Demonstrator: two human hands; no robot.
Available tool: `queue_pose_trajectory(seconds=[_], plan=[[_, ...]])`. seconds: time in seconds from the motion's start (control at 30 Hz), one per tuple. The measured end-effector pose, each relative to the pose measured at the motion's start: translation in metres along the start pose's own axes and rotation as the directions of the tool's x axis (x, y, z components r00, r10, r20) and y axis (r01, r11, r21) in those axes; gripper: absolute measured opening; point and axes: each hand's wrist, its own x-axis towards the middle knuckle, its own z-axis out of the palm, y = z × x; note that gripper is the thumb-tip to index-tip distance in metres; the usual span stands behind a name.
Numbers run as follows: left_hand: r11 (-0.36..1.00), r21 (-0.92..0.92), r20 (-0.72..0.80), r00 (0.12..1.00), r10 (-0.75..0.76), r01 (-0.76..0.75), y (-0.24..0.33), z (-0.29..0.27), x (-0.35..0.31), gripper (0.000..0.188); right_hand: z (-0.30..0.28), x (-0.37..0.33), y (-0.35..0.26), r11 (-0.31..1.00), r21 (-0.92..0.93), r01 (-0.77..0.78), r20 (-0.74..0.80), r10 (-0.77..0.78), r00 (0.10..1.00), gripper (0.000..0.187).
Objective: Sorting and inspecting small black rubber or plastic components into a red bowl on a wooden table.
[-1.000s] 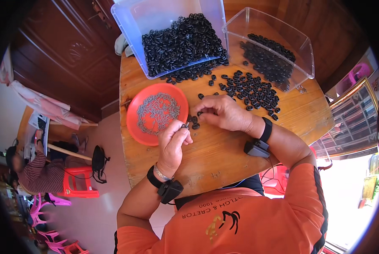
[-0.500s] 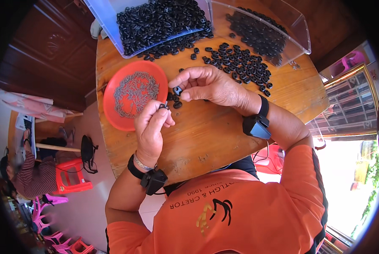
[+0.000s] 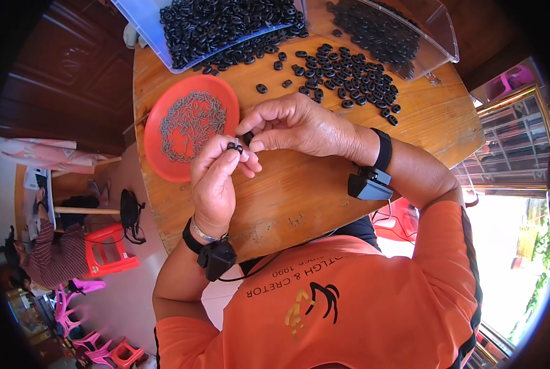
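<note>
Over the wooden table [image 3: 312, 203] my two hands meet beside a red plate [image 3: 154, 147] that bears many small grey metal springs [image 3: 195, 120]. Between thumb and forefinger my left hand [image 3: 215, 181] pinches a small black plastic piece [image 3: 234, 147]; a thin light-coloured bit, perhaps a spring, stands up from it. My right hand [image 3: 299, 126] is closed in a pinch on a black oval cord-lock piece [image 3: 248, 138], mostly covered by its fingers. It is held just above the left hand's piece; whether the two touch I cannot tell.
Many black oval two-holed pieces [image 3: 348, 77] lie loose at the far side. Behind them stand a translucent bin [image 3: 146, 37] and a clear bin [image 3: 447, 37], both holding more. Off to the left are a red stool [image 3: 112, 261] and another person [image 3: 53, 252].
My right hand has lowered its black piece toward the left hand and turned it. The hands are now closer together. The view has shifted slightly.
</note>
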Motion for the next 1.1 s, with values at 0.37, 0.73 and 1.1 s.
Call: queue_pose_trajectory(seconds=[0.37, 0.73, 1.1], plan=[[0.985, -0.146, 0.034, 0.995, -0.091, 0.095, -0.009, -0.003, 0.004, 0.021, -0.002, 0.005, 0.016, 0.959, 0.266, -0.097, -0.066, 0.118, 0.991, 0.018], [0.974, -0.202, 0.043, 0.995, -0.093, 0.100, -0.020, -0.001, 0.012, 0.021, -0.012, -0.001, 0.022, 0.969, 0.247, -0.020, -0.081, 0.041, 0.996, 0.026], [0.979, -0.175, 0.045, 0.995, -0.094, 0.101, -0.020, 0.008, 0.011, 0.021, -0.009, -0.004, 0.022, 0.979, -0.108, 0.171, -0.104, -0.182, 0.978, 0.024]])
